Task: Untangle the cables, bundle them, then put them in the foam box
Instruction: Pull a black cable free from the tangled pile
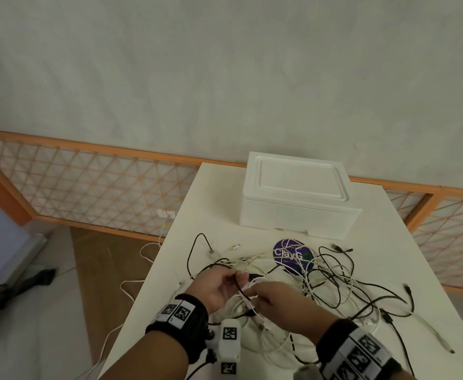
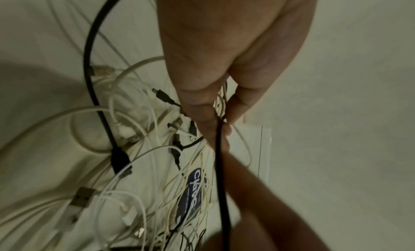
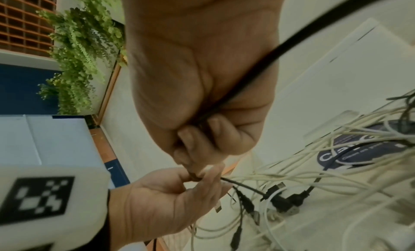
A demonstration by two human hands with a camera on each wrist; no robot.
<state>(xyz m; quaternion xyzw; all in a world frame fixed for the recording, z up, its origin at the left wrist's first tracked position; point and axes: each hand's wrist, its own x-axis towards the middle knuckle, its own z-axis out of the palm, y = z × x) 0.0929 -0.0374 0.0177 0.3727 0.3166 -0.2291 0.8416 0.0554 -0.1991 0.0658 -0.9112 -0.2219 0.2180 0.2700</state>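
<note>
- The left hand (image 1: 220, 287) and the right hand (image 1: 273, 298) met above the worktop (image 1: 375, 242), fingers (image 3: 215, 130) pinching one black cable (image 2: 221, 175), apparently to draw it free.
- The tangle of cables (image 1: 320, 283) lay just beyond the fingers.
- The foam box (image 1: 299, 196) stood farther off, lid on.

Soft, even, fairly dim light in the head view; no glare, faint shadows under the cables (image 1: 320, 283) on the surface (image 1: 389, 242). Strong wide-angle bending at the edges, railing (image 1: 88, 187) bowed. Wrist views darker and yellowish, grainy, smeared by motion. Broad dark shadow across the left part of the left wrist view. Left hand (image 2: 235, 42) and right hand (image 3: 197, 59) close to the lens, soft and out of focus.
</note>
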